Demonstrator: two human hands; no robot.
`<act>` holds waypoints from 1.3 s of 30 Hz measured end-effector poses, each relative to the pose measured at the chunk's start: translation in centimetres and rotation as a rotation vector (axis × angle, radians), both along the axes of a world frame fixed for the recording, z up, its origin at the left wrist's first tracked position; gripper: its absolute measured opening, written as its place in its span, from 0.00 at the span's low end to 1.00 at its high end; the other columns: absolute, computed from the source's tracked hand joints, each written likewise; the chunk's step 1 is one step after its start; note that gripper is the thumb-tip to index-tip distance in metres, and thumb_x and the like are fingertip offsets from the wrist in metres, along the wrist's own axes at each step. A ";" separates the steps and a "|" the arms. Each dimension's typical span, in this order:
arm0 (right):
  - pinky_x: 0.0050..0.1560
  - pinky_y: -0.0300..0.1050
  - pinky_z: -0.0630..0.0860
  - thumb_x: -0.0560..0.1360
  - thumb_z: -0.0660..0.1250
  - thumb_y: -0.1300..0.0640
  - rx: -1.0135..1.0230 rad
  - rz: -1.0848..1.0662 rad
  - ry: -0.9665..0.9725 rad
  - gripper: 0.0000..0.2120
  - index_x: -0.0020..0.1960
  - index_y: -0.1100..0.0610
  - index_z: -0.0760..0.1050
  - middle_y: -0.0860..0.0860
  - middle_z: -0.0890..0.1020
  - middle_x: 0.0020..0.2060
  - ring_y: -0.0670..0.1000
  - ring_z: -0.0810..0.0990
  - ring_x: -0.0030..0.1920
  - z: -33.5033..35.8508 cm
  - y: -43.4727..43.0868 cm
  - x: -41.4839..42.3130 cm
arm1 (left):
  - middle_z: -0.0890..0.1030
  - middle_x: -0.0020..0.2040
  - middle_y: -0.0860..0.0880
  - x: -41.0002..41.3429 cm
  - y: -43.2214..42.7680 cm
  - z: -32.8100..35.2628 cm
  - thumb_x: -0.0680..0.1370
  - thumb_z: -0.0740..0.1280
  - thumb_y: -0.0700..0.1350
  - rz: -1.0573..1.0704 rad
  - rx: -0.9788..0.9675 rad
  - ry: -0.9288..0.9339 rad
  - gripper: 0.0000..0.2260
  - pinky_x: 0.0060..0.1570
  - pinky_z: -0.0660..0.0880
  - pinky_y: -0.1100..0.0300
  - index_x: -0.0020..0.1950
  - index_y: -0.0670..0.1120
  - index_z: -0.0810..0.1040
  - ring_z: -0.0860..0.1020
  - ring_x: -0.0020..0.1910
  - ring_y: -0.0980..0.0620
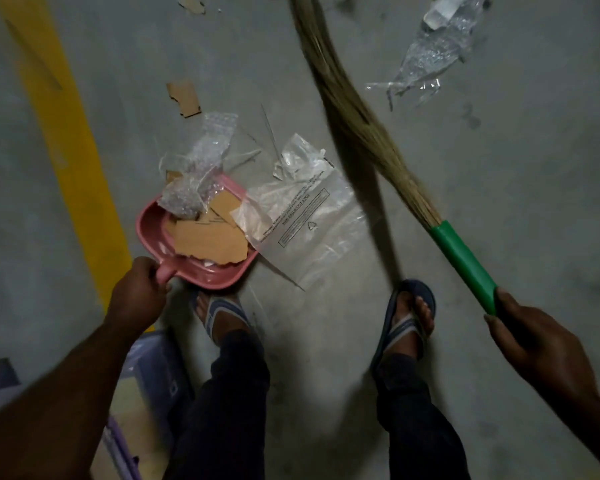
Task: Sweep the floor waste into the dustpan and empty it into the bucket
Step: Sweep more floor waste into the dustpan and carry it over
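Pink dustpan is at the floor, just right of the yellow line. The left hand is clamped round its handle. Cardboard pieces and bubble wrap overhang its front edge. A clear bag lies against its right rim. The right hand grips the broom by the green sleeve. Open concrete separates the bag from a crumpled plastic scrap well beyond.
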State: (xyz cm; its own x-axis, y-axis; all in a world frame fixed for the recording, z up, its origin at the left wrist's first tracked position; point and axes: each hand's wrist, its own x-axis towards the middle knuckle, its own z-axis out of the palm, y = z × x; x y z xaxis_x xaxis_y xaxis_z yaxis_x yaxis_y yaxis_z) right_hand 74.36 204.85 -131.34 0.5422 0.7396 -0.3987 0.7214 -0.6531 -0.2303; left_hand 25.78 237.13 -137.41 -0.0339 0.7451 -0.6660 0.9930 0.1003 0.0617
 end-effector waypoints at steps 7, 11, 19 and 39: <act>0.27 0.51 0.75 0.63 0.81 0.62 -0.071 0.159 0.043 0.34 0.67 0.57 0.76 0.59 0.80 0.40 0.63 0.81 0.31 -2.5 -3.1 -3.6 | 0.80 0.45 0.37 2.1 -2.6 0.0 0.76 0.71 0.40 -0.079 -0.028 -0.044 0.09 0.39 0.67 0.51 0.48 0.43 0.70 0.78 0.46 0.35; 0.26 0.51 0.75 0.68 0.78 0.58 -0.024 0.218 0.101 0.34 0.71 0.54 0.71 0.59 0.80 0.42 0.64 0.81 0.32 -5.1 -2.1 -6.0 | 0.80 0.47 0.37 5.9 -4.0 -0.9 0.75 0.71 0.41 -0.079 -0.063 -0.122 0.11 0.40 0.65 0.53 0.51 0.43 0.70 0.78 0.47 0.35; 0.46 0.62 0.82 0.77 0.58 0.47 0.111 0.232 0.218 0.26 0.71 0.58 0.73 0.59 0.76 0.67 0.62 0.78 0.64 -6.0 0.3 -8.9 | 0.80 0.52 0.44 12.6 -5.4 -1.9 0.76 0.71 0.44 0.153 -0.073 -0.270 0.15 0.47 0.69 0.56 0.59 0.44 0.72 0.77 0.49 0.43; 0.44 0.47 0.74 0.75 0.73 0.56 0.337 0.012 0.056 0.23 0.69 0.55 0.75 0.58 0.82 0.42 0.58 0.81 0.41 -3.4 9.4 -3.0 | 0.80 0.54 0.39 2.4 -4.2 0.1 0.77 0.70 0.44 0.169 0.184 -0.239 0.14 0.44 0.70 0.50 0.60 0.42 0.71 0.78 0.51 0.36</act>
State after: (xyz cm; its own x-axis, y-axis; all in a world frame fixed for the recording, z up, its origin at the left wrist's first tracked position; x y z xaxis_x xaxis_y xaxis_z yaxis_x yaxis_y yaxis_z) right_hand 71.37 214.23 -134.77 0.5169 0.8411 -0.1592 0.7089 -0.5249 -0.4711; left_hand 28.17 232.90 -137.27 -0.0267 0.8505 -0.5252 0.9186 0.2281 0.3226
